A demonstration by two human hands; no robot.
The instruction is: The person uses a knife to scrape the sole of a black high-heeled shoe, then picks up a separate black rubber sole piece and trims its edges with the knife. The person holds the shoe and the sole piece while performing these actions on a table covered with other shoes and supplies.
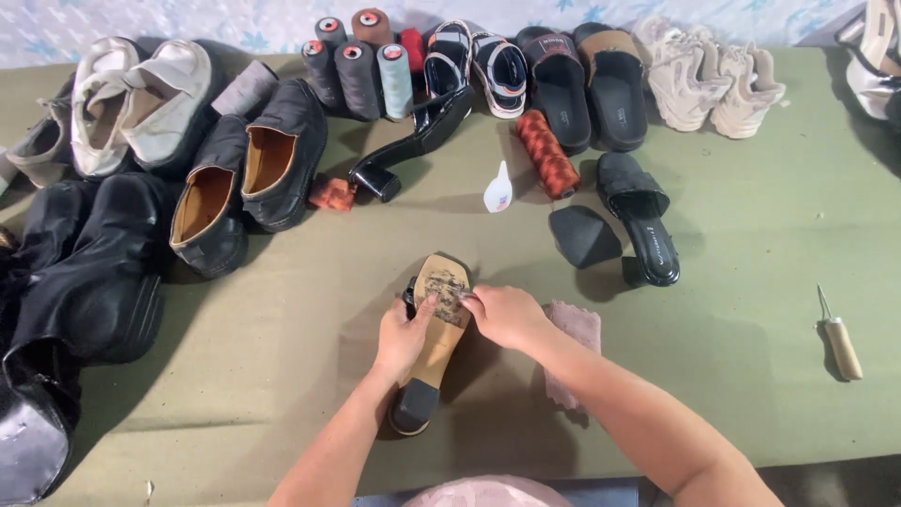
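Upturned heeled sandal (439, 329) at table (751, 282) centre, tan sole up; left hand (404, 336) fingers wrapped round its side, right hand (507, 314) fingertips pinched on dark residue at sole; risk: loose grip lets shoe twist, sole lining tears

- The table cover (779, 310) looked like matt olive cloth.
- The upturned sandal (437, 329) showed a tan, leather-like sole, scuffed and rough with patchy residue.
- The rag (574, 329) was soft pink cloth.
- The black heeled shoe (418, 141) shone glossy.
- The awl (840, 343) had a wooden handle and metal tip.
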